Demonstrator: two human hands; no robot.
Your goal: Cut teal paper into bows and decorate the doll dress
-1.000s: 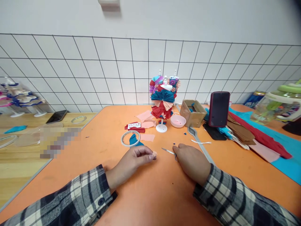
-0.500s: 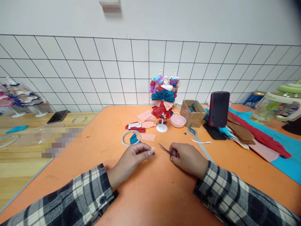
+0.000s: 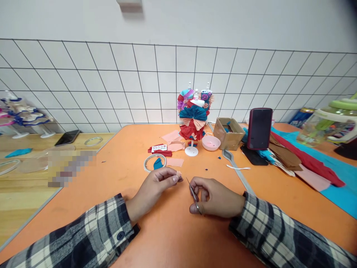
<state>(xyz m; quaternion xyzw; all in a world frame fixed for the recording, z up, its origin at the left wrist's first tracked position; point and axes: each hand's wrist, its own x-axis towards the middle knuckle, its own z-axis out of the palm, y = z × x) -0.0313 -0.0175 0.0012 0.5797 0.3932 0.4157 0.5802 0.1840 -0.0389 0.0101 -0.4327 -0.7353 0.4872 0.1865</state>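
Between the thumb and fingers of my left hand [image 3: 154, 188] is a small piece of peach paper [image 3: 179, 174]. My right hand [image 3: 214, 196] holds small scissors [image 3: 194, 194], with thumb and fingers at the handles and the blades angled up to the left. The scissor tips are just right of the peach piece, apart from it. Behind my left hand lies a roll of tape [image 3: 146, 162] with a teal scrap [image 3: 158, 163] inside its ring. A mannequin stand in a teal, peach and red paper dress [image 3: 193, 121] is upright beyond my hands.
A pink bowl [image 3: 211, 143], a cardboard box [image 3: 228, 134] and an upright phone [image 3: 260, 129] stand at the back right. Coloured paper [image 3: 320, 165] lies at the right, near a clear bottle [image 3: 318, 128]. Peach scraps [image 3: 174, 162] lie behind my left hand.
My right hand has moved a little nearer and to the left, its thumb lowered and the scissors turned steeper. My left hand has shifted slightly left and still holds the peach piece.
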